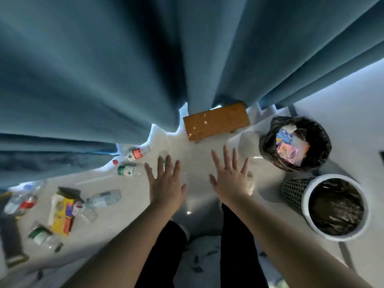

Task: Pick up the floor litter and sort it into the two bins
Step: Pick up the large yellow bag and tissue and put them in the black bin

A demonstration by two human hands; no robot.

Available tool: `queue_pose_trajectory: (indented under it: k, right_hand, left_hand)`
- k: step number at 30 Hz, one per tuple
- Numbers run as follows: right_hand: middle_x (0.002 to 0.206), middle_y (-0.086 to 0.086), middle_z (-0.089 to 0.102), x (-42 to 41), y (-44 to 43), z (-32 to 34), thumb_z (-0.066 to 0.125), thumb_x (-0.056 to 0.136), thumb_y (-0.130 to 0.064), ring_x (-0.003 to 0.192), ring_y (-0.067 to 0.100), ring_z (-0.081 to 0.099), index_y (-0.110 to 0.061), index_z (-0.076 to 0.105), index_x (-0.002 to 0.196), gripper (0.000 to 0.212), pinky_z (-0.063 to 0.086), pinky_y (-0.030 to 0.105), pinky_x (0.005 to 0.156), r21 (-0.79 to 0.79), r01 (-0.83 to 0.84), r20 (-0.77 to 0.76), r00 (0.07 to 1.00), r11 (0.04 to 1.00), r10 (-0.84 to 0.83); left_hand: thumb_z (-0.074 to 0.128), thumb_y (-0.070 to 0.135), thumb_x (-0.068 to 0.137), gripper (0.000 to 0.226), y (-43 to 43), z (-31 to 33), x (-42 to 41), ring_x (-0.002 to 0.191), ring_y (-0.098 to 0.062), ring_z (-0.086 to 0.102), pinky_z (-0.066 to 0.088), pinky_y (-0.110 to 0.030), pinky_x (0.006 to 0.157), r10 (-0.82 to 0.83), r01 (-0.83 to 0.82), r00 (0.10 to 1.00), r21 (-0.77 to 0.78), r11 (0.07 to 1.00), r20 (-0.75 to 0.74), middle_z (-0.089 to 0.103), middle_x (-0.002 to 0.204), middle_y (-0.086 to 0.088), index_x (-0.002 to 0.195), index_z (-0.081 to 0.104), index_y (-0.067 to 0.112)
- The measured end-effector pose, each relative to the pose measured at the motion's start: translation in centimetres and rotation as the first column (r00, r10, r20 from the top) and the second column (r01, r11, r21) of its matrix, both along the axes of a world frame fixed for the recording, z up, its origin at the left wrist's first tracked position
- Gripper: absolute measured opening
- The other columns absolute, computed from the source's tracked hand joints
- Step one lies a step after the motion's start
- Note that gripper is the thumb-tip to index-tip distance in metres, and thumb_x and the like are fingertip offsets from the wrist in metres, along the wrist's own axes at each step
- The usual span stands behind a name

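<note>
My left hand (165, 181) and my right hand (229, 175) are stretched out over the pale floor, fingers spread, holding nothing. Plastic bottles lie scattered at the left: one with a red label (137, 153), one with a green label (127, 170), a clear one (105, 198) and several more further left. A yellow snack wrapper (62, 213) lies among them. At the right stand two bins: a black-lined bin (320, 142) holding wrappers, and a white mesh bin (295, 191) with a black liner, nothing visible inside.
Blue curtains (124, 69) hang across the back and reach the floor. A small wooden stool (216, 120) stands straight ahead by the curtain. A red bottle cap (115, 162) lies near the curtain hem. My dark trouser legs (236, 235) show below.
</note>
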State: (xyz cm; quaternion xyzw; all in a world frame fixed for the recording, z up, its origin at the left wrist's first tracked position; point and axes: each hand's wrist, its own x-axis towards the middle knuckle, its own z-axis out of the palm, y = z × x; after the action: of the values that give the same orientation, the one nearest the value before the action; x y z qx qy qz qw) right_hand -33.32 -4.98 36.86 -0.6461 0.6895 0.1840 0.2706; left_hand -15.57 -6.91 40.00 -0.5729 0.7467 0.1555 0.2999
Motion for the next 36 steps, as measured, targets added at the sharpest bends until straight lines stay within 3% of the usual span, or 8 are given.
queue_pose_trajectory:
  k: [4, 8, 12, 18, 23, 27, 30, 36]
  right_hand:
    - [0.158, 0.008, -0.023, 12.2, 1.0, 1.0, 0.026, 0.098, -0.053, 0.145, 0.034, -0.017, -0.03, -0.022, 0.148, 0.074, -0.004, 0.063, 0.113, 0.024, -0.125, 0.019, 0.992, 0.992, 0.124]
    - [0.161, 0.009, -0.009, 23.1, 1.7, 3.2, 0.04, 0.096, -0.05, 0.147, 0.035, -0.007, -0.03, -0.005, 0.153, 0.075, -0.003, 0.063, 0.112, 0.02, -0.282, 0.078, 0.957, 0.959, 0.28]
    - [0.15, 0.015, 0.039, 31.2, 1.7, 3.6, 0.076, 0.07, -0.046, 0.135, 0.04, 0.039, -0.025, 0.042, 0.144, 0.085, 0.029, 0.067, 0.102, -0.017, -0.474, 0.124, 0.872, 0.88, 0.473]
    - [0.161, 0.01, -0.003, 43.0, 2.0, -0.3, 0.045, 0.096, -0.042, 0.148, 0.035, 0.0, -0.028, 0.002, 0.154, 0.073, 0.005, 0.06, 0.113, 0.016, -0.685, 0.161, 0.721, 0.729, 0.674]
    - [0.162, 0.005, -0.006, 55.0, 3.4, -5.1, 0.041, 0.098, -0.038, 0.148, 0.029, -0.001, -0.029, -0.005, 0.153, 0.072, 0.013, 0.051, 0.116, 0.125, -0.683, 0.24, 0.725, 0.72, 0.646]
    - [0.161, 0.006, 0.008, 65.4, 5.0, -13.6, 0.05, 0.094, -0.036, 0.147, 0.027, 0.011, -0.028, 0.005, 0.153, 0.074, 0.025, 0.048, 0.114, 0.244, -0.554, 0.297, 0.824, 0.796, 0.482]
    - [0.156, 0.009, 0.022, 71.8, 6.1, -20.9, 0.057, 0.091, -0.037, 0.141, 0.029, 0.026, -0.025, 0.01, 0.153, 0.079, 0.032, 0.044, 0.111, 0.314, -0.468, 0.323, 0.871, 0.826, 0.37]
    - [0.141, 0.011, 0.041, 79.3, 4.4, -33.0, 0.064, 0.088, -0.032, 0.125, 0.028, 0.046, -0.021, 0.018, 0.15, 0.078, 0.039, 0.03, 0.095, 0.334, -0.375, 0.351, 0.901, 0.865, 0.256]
  left_hand:
    - [0.032, 0.053, 0.095, 0.071, 3.8, 0.8, 13.1, 0.146, -0.033, -0.007, -0.012, -0.064, 0.107, 0.153, -0.155, 0.986, 0.025, 0.988, 0.064, -0.003, 0.16, -0.01, 0.152, 0.004, 0.021]
    - [0.038, 0.053, 0.093, 0.071, 7.8, 1.9, 24.4, 0.146, -0.032, -0.002, -0.008, -0.064, 0.108, 0.342, -0.346, 0.933, 0.021, 0.938, 0.111, 0.003, 0.16, -0.01, 0.152, 0.012, 0.021]
    - [0.038, 0.054, 0.093, 0.073, 11.0, 1.7, 31.9, 0.146, -0.031, -0.001, -0.006, -0.063, 0.11, 0.55, -0.557, 0.821, 0.001, 0.831, 0.156, 0.003, 0.16, -0.009, 0.151, 0.01, 0.022]
    - [0.037, 0.055, 0.093, 0.075, 15.4, -3.2, 41.2, 0.146, -0.03, -0.008, -0.008, -0.063, 0.109, 0.759, -0.77, 0.634, 0.025, 0.638, 0.15, -0.001, 0.16, -0.006, 0.152, 0.005, 0.022]
    - [0.036, 0.055, 0.093, 0.075, 19.5, -8.8, 51.7, 0.146, -0.031, -0.007, -0.006, -0.064, 0.109, 0.823, -0.836, 0.548, 0.064, 0.545, 0.151, -0.002, 0.16, -0.007, 0.152, 0.004, 0.021]
    - [0.041, 0.058, 0.089, 0.081, 21.8, -16.4, 61.3, 0.146, -0.033, -0.003, -0.003, -0.065, 0.11, 0.813, -0.83, 0.557, 0.068, 0.554, 0.171, 0.001, 0.159, -0.01, 0.15, 0.005, 0.019]
    - [0.047, 0.06, 0.086, 0.089, 23.5, -23.4, 66.6, 0.145, -0.035, -0.001, -0.002, -0.065, 0.11, 0.848, -0.862, 0.506, 0.044, 0.505, 0.157, 0.001, 0.158, -0.01, 0.15, 0.002, 0.019]
    - [0.054, 0.056, 0.086, 0.099, 23.9, -36.6, 71.6, 0.144, -0.039, -0.011, 0.008, -0.058, 0.115, 0.87, -0.87, 0.49, 0.088, 0.485, 0.057, -0.019, 0.157, -0.012, 0.15, -0.013, 0.019]
